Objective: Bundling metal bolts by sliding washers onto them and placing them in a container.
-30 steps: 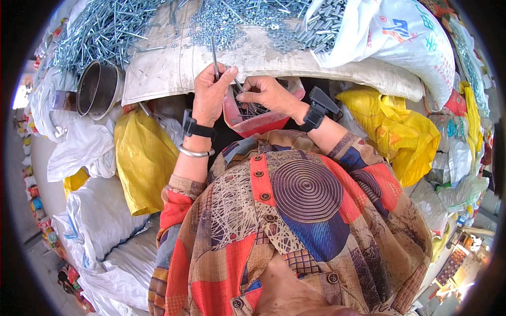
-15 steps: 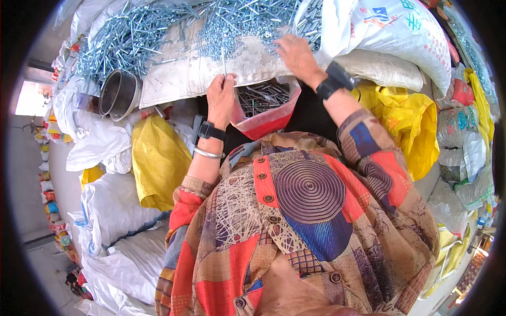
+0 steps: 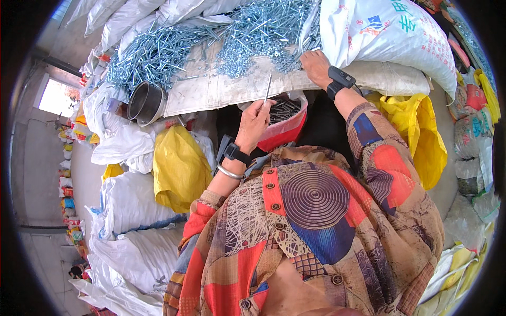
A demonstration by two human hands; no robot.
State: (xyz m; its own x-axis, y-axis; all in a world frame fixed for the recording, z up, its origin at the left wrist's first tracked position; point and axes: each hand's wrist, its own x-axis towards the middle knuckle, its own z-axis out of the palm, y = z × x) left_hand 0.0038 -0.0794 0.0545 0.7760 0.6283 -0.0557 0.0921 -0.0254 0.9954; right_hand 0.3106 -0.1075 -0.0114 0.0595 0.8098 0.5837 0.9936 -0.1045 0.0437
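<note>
My left hand [image 3: 253, 124] pinches a slim metal bolt [image 3: 268, 87], which points up and away from its fingertips. The hand is beside a red-and-white bag [image 3: 284, 136] of dark metal bolts [image 3: 284, 111], partly hidden under the sheet edge. On the pale cloth sheet [image 3: 200, 95], my right hand [image 3: 317, 70] has its fingers curled at the pile's right side, near the white sack. What its fingertips hold, if anything, is too small to make out. Small nuts [image 3: 240, 60] lie ahead of the left hand, with shiny long bolts [image 3: 269, 23] heaped behind them.
Another heap of long bolts [image 3: 153, 58] lies left, above a dark round pot [image 3: 146, 103]. A full white woven sack [image 3: 385, 39] stands at the right. Yellow bags [image 3: 182, 168] hang on both sides of me. White sacks [image 3: 139, 203] are stacked at lower left.
My left hand has drawn back from the sheet toward me with the bolt, now above the bag. My right hand has moved right, away from the nuts, its fingers more curled. The view has shifted.
</note>
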